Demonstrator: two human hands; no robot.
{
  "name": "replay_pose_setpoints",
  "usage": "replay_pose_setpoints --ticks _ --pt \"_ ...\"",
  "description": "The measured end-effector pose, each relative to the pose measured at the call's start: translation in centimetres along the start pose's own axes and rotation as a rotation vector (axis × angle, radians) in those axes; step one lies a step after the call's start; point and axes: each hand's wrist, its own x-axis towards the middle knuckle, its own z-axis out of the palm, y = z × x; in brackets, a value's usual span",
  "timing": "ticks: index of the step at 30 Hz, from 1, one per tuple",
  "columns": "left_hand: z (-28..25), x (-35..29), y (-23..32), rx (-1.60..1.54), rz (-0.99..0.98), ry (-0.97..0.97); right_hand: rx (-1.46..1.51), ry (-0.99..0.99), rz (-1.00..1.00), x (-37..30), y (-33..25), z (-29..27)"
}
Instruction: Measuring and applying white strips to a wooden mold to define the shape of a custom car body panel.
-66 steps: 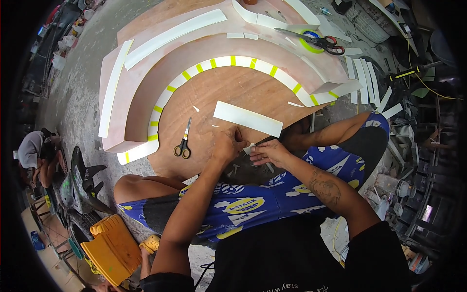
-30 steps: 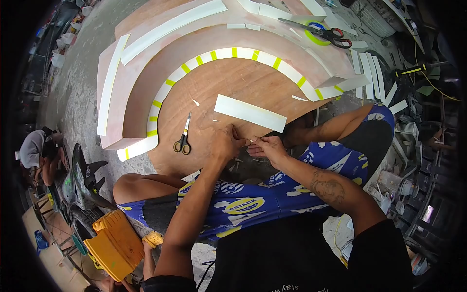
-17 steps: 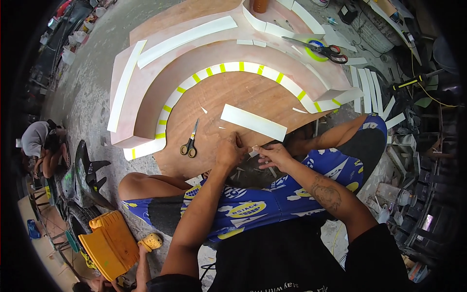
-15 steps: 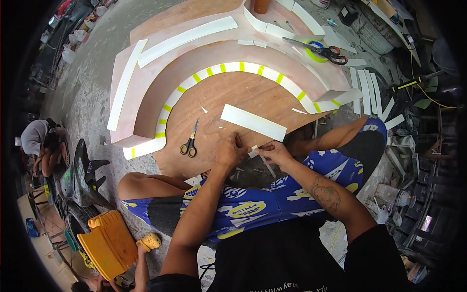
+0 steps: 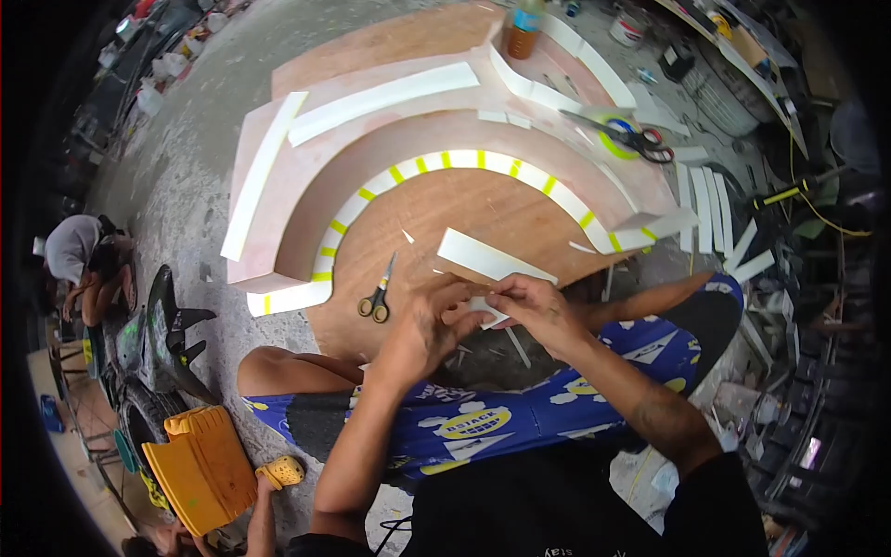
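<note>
Small white piece (image 5: 482,305) between left hand (image 5: 425,323) and right hand (image 5: 538,309), near plywood board (image 5: 422,215); fingers of both pinched on it. Probably light, flexible, easily creased; best held by edges.

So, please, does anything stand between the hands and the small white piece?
Nothing visible does: the left hand has its fingers on the small white piece, and the right hand has its fingertips at the edge. The longer white strip lies beyond the hands, not between.
</note>
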Motion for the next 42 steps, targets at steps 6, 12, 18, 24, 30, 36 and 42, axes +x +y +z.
replay_pose_setpoints --ticks 6,12,18,24,30,36,42 --pt "-1.8 -1.8 2.0 0.189 0.254 0.304 -0.043 -0.010 -0.223 -2.9 -4.3 3.1" --pt "-1.1 -2.9 1.8 0.085 0.220 0.335 -0.064 0.057 -0.282 -3.9 -5.6 4.4" --pt "-0.9 -3.3 2.0 0.017 0.184 0.358 -0.478 0.066 -0.532 -3.7 -7.7 4.0" --pt "-0.9 -3.5 2.2 0.066 0.144 0.346 -0.730 0.091 -0.615 -3.7 -8.7 4.6" --pt "-1.0 -3.1 2.4 0.136 0.184 0.361 -0.657 0.138 -0.532 -3.6 -8.3 4.7" --pt "-1.0 -2.7 2.4 0.165 0.237 0.348 -0.648 0.129 -0.529 -3.7 -9.1 4.4" --pt "-0.6 -2.8 2.4 -0.116 0.100 0.418 -0.503 0.134 -0.468 -3.8 -9.5 3.9"
